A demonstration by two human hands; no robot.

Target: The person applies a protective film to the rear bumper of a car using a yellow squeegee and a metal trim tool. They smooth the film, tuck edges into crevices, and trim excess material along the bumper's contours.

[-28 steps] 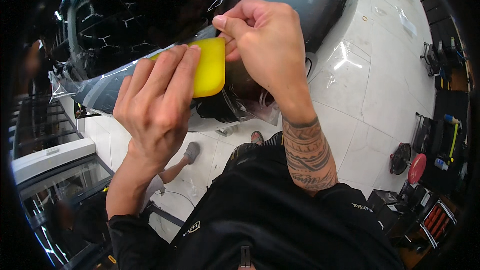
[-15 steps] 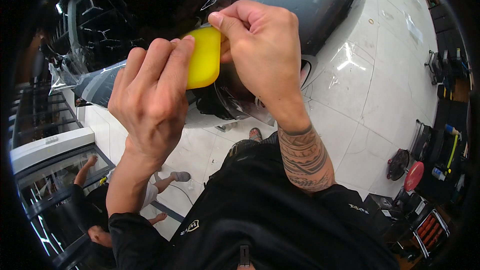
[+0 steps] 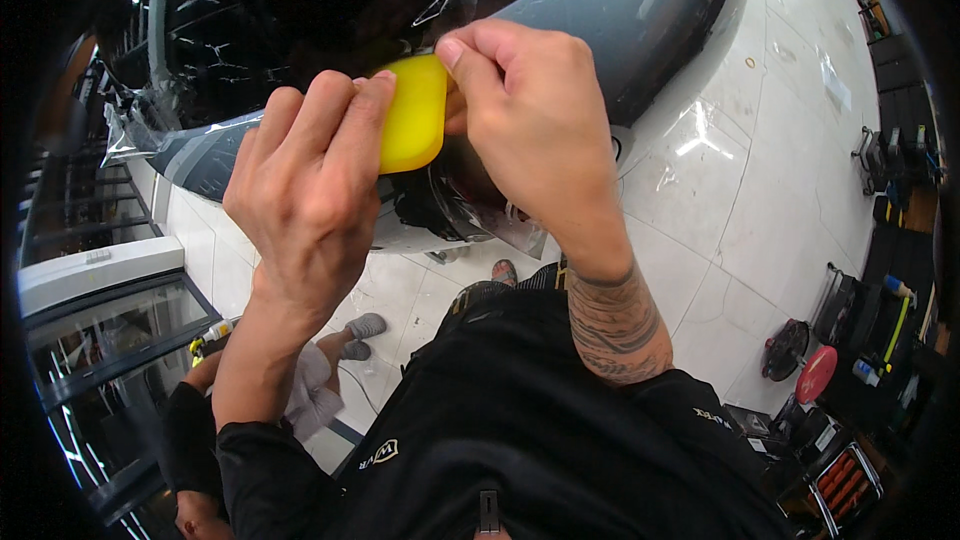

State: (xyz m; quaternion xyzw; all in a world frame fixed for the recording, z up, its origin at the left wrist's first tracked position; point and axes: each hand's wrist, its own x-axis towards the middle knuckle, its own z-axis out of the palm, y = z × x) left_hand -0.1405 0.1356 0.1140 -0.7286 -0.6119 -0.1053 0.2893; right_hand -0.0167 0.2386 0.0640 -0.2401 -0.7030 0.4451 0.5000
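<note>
White tiles [image 3: 780, 210] flank grey bodywork [image 3: 665, 15] partly behind pinched right fingers [image 3: 478, 75] and left fingers [image 3: 322, 118] gripping a yellow squeegee [image 3: 415, 118].

head: left fisheye of side-by-side pair | worn on head, facing down | upright, edges bowed | near: bare left hand [image 3: 308, 175], bare right hand [image 3: 535, 125] | lower edge: black fabric shirt [image 3: 560, 420] | farther: glossy white tiled floor [image 3: 780, 170]

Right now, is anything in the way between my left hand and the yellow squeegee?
Nothing visible: your left hand grips the yellow squeegee directly. Your right hand is close by its right edge, not in between.
</note>
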